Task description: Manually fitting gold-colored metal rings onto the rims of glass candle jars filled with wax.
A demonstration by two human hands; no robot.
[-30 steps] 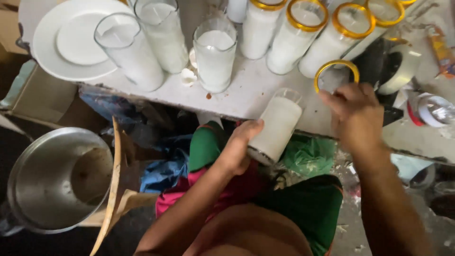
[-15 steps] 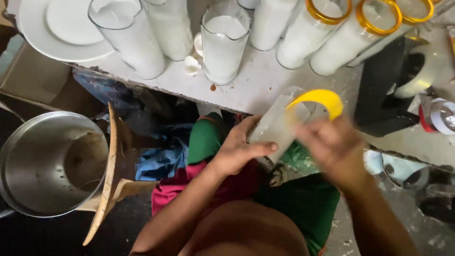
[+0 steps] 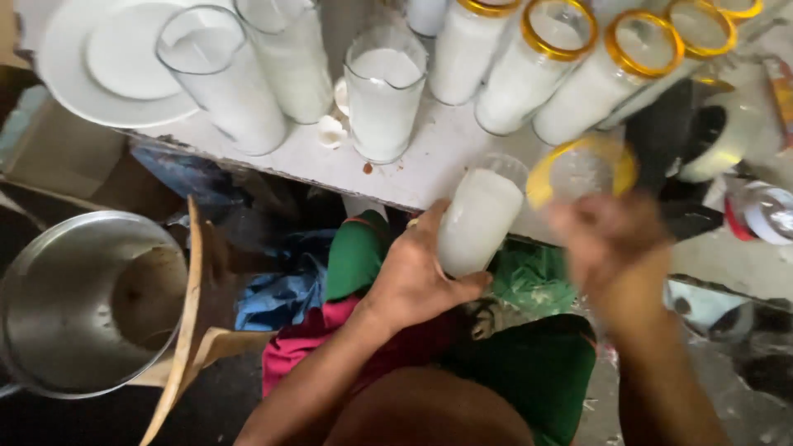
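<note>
A tall glass of white wax sits tilted at the near edge of the table, its open mouth leaning toward one o'clock. The left hand is wrapped around its lower half, thumb on the near side and fingers curled behind, a firm closed hold. The forearm runs down to seven o'clock, over a bent knee. At three o'clock of the glass, just beside its mouth, the right hand is blurred; it holds a yellow ring pinched at the ring's near edge, though how the fingers close on it cannot be made out.

The white table is worn and chipped along its edge. More wax-filled glasses stand at twelve o'clock, some plain, some topped with yellow rings. A white plate lies at ten o'clock. Below the table, at eight o'clock, a metal pot rests on the floor beside cardboard and crumpled cloth.
</note>
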